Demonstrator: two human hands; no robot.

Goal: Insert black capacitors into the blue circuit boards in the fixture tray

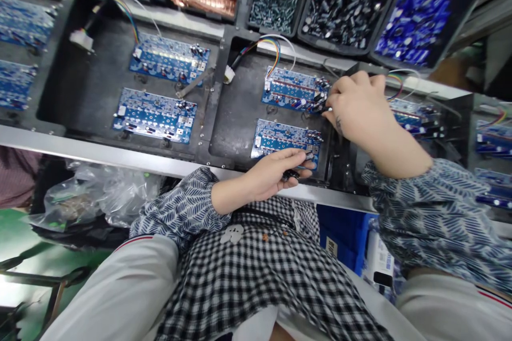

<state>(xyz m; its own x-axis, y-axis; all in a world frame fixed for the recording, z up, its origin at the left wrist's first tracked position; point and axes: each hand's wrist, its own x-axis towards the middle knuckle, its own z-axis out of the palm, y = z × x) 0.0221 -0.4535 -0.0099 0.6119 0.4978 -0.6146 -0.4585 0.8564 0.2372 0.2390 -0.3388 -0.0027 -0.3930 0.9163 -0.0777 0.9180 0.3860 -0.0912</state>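
The right hand bunches its fingertips at the right end of the upper circuit board, grip unclear; the left hand, half curled, holds small dark components above the lower board. The two boards share one black tray; three parts bins stand upper right, green floor lower left

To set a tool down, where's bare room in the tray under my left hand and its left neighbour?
Tray under your left hand: between left wall and boards. Neighbour: left of its boards, below the white connector. Crowded: around your right hand.
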